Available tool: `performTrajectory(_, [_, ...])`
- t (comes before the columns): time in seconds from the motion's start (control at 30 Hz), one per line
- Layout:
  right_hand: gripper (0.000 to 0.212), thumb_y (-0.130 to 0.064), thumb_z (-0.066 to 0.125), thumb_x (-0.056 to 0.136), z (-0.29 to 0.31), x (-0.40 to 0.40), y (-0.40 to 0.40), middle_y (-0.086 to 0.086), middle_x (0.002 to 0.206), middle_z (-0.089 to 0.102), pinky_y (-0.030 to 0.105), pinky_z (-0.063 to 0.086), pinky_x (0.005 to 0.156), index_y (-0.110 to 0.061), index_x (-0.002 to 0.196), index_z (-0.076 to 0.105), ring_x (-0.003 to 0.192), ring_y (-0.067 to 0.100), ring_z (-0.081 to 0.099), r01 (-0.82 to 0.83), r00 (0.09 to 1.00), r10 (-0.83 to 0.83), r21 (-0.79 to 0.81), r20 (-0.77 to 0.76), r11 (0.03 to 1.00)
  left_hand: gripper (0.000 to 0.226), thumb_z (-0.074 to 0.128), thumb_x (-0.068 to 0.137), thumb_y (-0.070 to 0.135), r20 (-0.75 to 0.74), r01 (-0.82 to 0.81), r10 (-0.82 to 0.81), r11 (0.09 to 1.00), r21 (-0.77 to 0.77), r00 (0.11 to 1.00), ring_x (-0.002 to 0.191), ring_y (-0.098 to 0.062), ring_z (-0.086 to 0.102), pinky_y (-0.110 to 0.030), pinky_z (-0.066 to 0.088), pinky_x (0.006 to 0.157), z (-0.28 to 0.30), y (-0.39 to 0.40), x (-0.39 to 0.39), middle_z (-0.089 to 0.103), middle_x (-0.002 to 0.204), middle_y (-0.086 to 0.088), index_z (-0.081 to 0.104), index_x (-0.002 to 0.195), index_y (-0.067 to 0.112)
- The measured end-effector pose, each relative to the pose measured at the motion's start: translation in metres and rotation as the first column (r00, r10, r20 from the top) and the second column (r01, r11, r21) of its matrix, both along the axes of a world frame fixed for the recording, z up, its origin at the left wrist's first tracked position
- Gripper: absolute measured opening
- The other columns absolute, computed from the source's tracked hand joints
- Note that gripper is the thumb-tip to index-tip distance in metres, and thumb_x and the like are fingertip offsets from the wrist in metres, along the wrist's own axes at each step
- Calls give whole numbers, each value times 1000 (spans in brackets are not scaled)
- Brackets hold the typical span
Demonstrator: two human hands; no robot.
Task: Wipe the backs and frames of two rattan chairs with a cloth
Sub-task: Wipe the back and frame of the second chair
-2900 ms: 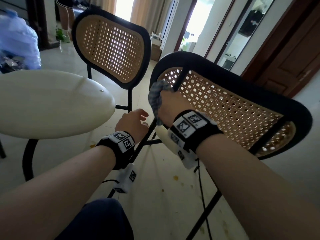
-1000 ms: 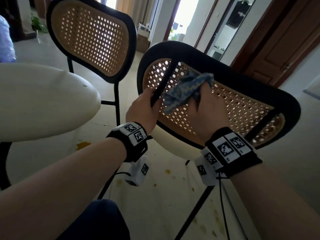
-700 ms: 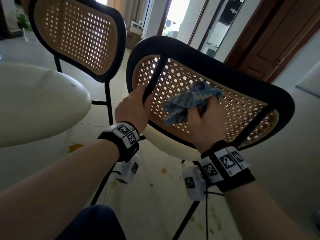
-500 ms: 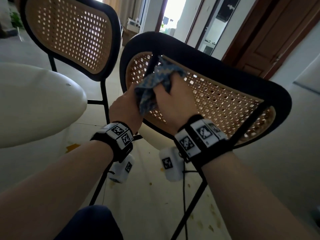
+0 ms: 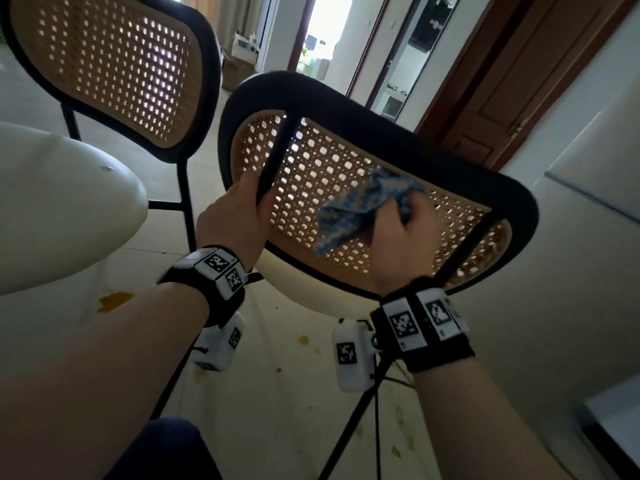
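Near rattan chair back: rounded oblong of honey-coloured woven cane, pierced with a regular grid of small holes that let daylight through, bound in a thick matte black frame and tilted toward the camera. Two slim black struts across the cane; left strut gripped near its lower end by the left hand, fingers and thumb curled round it. Right hand closed on a crumpled blue cloth of nubby, speckled weave, bunched loosely and pressed against the cane near the middle of the panel, between the two struts. Below the back, a smooth pale seat edge and thin black legs angling down.

Second rattan chair behind and to the left, upright, same cane mesh and black rim, untouched by either hand. Glossy white rounded tabletop at far left, beside it.

Black wristbands with white blocks bearing square black-and-white markers on both wrists. Pale tiled floor flecked with small yellow spots. Dark brown panelled wooden door at upper right; bright doorway beyond the chairs.
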State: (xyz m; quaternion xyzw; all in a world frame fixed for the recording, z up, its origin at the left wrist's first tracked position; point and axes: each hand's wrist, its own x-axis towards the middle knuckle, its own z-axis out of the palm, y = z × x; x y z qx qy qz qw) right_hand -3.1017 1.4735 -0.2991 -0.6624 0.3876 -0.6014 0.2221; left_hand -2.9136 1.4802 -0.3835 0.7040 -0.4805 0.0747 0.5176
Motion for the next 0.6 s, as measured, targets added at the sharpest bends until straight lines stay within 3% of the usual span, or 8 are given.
performTrajectory(0.07, [15, -28, 53, 79, -3, -29, -6, -18, 67, 68, 21, 53, 64, -27, 73, 66, 67, -2, 63, 111, 984, -115, 35, 138, 993, 29, 39, 102, 49, 3, -6, 6, 1000, -9, 1000, 66, -24, 45, -37, 36, 64, -2, -1, 2, 49, 79, 4, 41, 106, 20])
performTrajectory(0.13, [16, -26, 52, 81, -6, -53, -12, -16, 60, 62, 19, 46, 61, -22, 70, 62, 59, -2, 55, 180, 962, -187, 54, 200, 982, 29, 38, 102, 49, -2, -16, 16, 1000, -19, 1000, 65, -25, 46, -38, 37, 62, -5, 0, 1, 49, 78, 3, 41, 105, 20])
performTrajectory(0.23, [20, -23, 48, 86, -12, -62, -14, -20, 56, 58, 10, 42, 55, -23, 69, 58, 53, -6, 48, 200, 967, -200, 17, 160, 980, 30, 38, 102, 50, -32, -29, 29, 1000, -10, 999, 66, -26, 47, -38, 37, 63, -6, -1, -4, 52, 81, 3, 43, 108, 20])
performTrajectory(0.33, [19, -25, 43, 87, -20, -52, -13, -22, 66, 62, 8, 44, 59, -28, 78, 60, 60, -6, 54, 174, 970, -170, -12, 172, 985, 31, 38, 102, 50, -64, -43, 42, 999, -19, 997, 68, -25, 48, -38, 37, 64, -5, 0, -5, 54, 84, 3, 44, 111, 21])
performTrajectory(0.4, [20, -27, 42, 87, -35, -53, -15, -14, 68, 63, 11, 45, 57, -25, 79, 60, 61, -4, 56, 188, 978, -187, -1, 93, 982, 32, 38, 102, 50, -68, -52, 51, 998, -19, 996, 69, -23, 47, -38, 36, 65, -5, -1, -5, 55, 86, 2, 45, 113, 21])
performTrajectory(0.5, [35, -31, 45, 90, -63, -59, -19, 0, 56, 58, 24, 43, 47, -9, 67, 58, 46, 5, 51, 269, 952, -250, 92, -175, 959, 34, 38, 102, 50, -74, -55, 54, 998, -18, 996, 72, -24, 49, -38, 35, 65, -5, 1, -6, 61, 92, -5, 47, 115, 19])
performTrajectory(0.6, [44, -31, 47, 93, -80, -69, -25, 1, 48, 52, 26, 38, 45, -9, 56, 53, 41, 8, 48, 326, 917, -252, 218, -310, 920, 35, 39, 102, 51, -82, -55, 54, 998, -10, 995, 81, -32, 58, -39, 38, 67, -3, 2, -7, 64, 97, -7, 48, 116, 20])
